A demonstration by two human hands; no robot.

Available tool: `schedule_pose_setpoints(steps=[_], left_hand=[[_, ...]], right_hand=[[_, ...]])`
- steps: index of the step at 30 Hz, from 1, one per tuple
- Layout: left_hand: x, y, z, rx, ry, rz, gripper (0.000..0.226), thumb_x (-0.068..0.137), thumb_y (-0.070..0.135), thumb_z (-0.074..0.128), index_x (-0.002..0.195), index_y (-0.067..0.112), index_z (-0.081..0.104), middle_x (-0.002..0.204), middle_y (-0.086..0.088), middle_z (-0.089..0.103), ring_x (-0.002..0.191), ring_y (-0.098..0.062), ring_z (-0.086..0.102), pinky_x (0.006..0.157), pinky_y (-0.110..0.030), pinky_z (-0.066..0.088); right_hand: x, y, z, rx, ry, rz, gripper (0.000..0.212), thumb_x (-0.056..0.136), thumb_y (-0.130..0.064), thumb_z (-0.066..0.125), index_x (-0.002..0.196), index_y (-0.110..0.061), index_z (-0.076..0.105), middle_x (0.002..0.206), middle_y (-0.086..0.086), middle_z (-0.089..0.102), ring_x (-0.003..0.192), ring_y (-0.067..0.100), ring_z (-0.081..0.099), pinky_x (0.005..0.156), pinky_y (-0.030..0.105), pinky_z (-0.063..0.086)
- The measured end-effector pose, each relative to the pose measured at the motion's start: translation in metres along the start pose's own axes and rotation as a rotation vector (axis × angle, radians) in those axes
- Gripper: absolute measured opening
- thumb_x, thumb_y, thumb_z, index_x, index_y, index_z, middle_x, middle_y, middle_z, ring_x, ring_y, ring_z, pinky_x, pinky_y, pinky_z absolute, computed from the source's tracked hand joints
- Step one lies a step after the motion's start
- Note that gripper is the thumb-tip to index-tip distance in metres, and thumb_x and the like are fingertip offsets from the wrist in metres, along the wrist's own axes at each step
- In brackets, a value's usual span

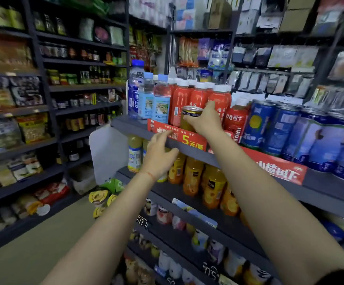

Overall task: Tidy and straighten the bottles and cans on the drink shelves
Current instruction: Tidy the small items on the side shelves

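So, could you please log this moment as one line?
right hand: grips gold can on top shelf | left hand: open, empty

Snack packets (33, 128) (blurred) on left shelving; hanging packets (282, 56) behind.

Your right hand (203, 120) grips a glossy metal can (188, 118) with a gold, shiny rim; behind it the red juice bottles (197, 99) look like smooth plastic under glossy wrap labels with matt white caps. The water bottles (152, 97) are clear, glossy plastic, and the blue cans (269, 128) beside the red ones show a sheen like printed metal. You have a matt dark grey shelf (130, 123), apparently painted metal, fronted by a glossy red price strip (187, 137), with orange juice bottles (193, 175) of translucent plastic below.
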State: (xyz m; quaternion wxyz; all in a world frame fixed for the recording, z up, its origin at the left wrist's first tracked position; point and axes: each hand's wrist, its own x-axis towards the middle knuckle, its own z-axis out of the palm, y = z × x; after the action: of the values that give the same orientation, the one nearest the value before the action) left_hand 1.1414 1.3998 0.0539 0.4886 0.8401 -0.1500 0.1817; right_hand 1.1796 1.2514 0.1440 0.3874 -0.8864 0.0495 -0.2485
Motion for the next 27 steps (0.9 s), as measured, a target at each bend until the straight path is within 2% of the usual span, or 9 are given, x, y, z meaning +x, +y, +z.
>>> schedule_pose_setpoints(steps=[2, 4, 9, 12, 14, 16, 18, 22, 27], left_hand=[[0.003, -0.007, -0.002, -0.011, -0.008, 0.034, 0.058, 0.088, 0.017, 0.061, 0.143, 0.022, 0.045, 0.138, -0.003, 0.045, 0.131, -0.019, 0.04, 0.108, -0.032, 0.033], [0.006, -0.01, -0.004, -0.023, -0.007, 0.057, 0.058, 0.088, 0.018, 0.061, 0.143, 0.022, 0.044, 0.139, -0.001, 0.046, 0.132, -0.017, 0.041, 0.108, -0.03, 0.034], [0.007, -0.009, -0.014, -0.125, -0.057, 0.012, 0.057, 0.092, 0.021, 0.059, 0.146, 0.022, 0.04, 0.14, 0.003, 0.043, 0.13, -0.011, 0.041, 0.107, -0.031, 0.038], [0.002, 0.003, -0.017, -0.385, 0.007, -0.04, 0.037, 0.095, 0.024, 0.058, 0.131, 0.024, 0.055, 0.128, 0.003, 0.055, 0.12, -0.013, 0.053, 0.098, -0.032, 0.049], [-0.006, 0.02, -0.019, -0.802, -0.029, -0.168, 0.027, 0.097, 0.03, 0.056, 0.122, 0.022, 0.061, 0.12, -0.002, 0.065, 0.112, -0.02, 0.063, 0.086, -0.03, 0.054], [-0.017, 0.036, -0.015, -1.149, -0.14, -0.217, 0.041, 0.091, 0.043, 0.059, 0.126, 0.021, 0.059, 0.122, -0.007, 0.067, 0.104, -0.024, 0.068, 0.078, -0.036, 0.058], [-0.03, 0.052, -0.002, -1.191, -0.192, -0.141, 0.044, 0.085, 0.045, 0.069, 0.123, 0.026, 0.058, 0.121, -0.008, 0.065, 0.101, -0.022, 0.068, 0.072, -0.036, 0.057], [-0.071, 0.097, 0.036, -1.046, -0.161, -0.114, 0.047, 0.078, 0.019, 0.081, 0.119, 0.023, 0.058, 0.105, -0.002, 0.066, 0.089, -0.015, 0.069, 0.068, -0.034, 0.059], [-0.134, 0.172, 0.085, -1.331, -0.373, -0.303, 0.047, 0.079, 0.037, 0.065, 0.119, 0.014, 0.062, 0.098, -0.009, 0.071, 0.074, -0.02, 0.07, 0.061, -0.024, 0.056]], right_hand=[[0.007, -0.004, 0.005, -0.03, -0.062, 0.103, 0.1, 0.08, -0.047, 0.077, 0.149, -0.002, 0.021, 0.138, 0.016, 0.052, 0.118, 0.033, 0.056, 0.089, 0.038, 0.049], [0.008, -0.004, 0.005, -0.06, -0.088, 0.133, 0.09, 0.075, -0.052, 0.08, 0.139, -0.004, 0.039, 0.132, 0.012, 0.058, 0.107, 0.027, 0.059, 0.08, 0.034, 0.047], [-0.014, -0.018, -0.016, 0.166, 0.152, -0.123, 0.061, 0.072, -0.043, 0.085, 0.117, -0.016, 0.054, 0.106, -0.005, 0.062, 0.097, 0.015, 0.061, 0.079, 0.027, 0.048], [-0.041, -0.037, -0.045, 0.332, 0.173, -0.167, 0.047, 0.076, -0.048, 0.08, 0.108, -0.022, 0.058, 0.099, -0.011, 0.064, 0.088, 0.005, 0.063, 0.072, 0.02, 0.051], [-0.059, -0.04, -0.058, 0.507, 0.056, -0.048, 0.041, 0.079, -0.05, 0.076, 0.103, -0.019, 0.064, 0.094, -0.006, 0.07, 0.081, 0.009, 0.069, 0.066, 0.024, 0.055], [-0.077, -0.033, -0.063, 0.673, -0.066, 0.101, 0.04, 0.081, -0.049, 0.074, 0.101, -0.015, 0.067, 0.09, 0.002, 0.076, 0.081, 0.017, 0.074, 0.067, 0.035, 0.061], [-0.094, -0.019, -0.069, 0.71, -0.1, 0.199, 0.042, 0.082, -0.048, 0.074, 0.101, -0.011, 0.068, 0.09, 0.006, 0.077, 0.081, 0.022, 0.075, 0.065, 0.04, 0.061], [-0.134, 0.011, -0.108, 0.691, -0.084, 0.3, 0.041, 0.084, -0.049, 0.071, 0.097, -0.01, 0.067, 0.094, 0.012, 0.075, 0.08, 0.025, 0.075, 0.061, 0.04, 0.061], [-0.199, 0.062, -0.21, 0.61, -0.073, 0.233, 0.046, 0.091, -0.053, 0.06, 0.102, -0.009, 0.067, 0.095, 0.009, 0.075, 0.082, 0.024, 0.072, 0.075, 0.04, 0.061]])
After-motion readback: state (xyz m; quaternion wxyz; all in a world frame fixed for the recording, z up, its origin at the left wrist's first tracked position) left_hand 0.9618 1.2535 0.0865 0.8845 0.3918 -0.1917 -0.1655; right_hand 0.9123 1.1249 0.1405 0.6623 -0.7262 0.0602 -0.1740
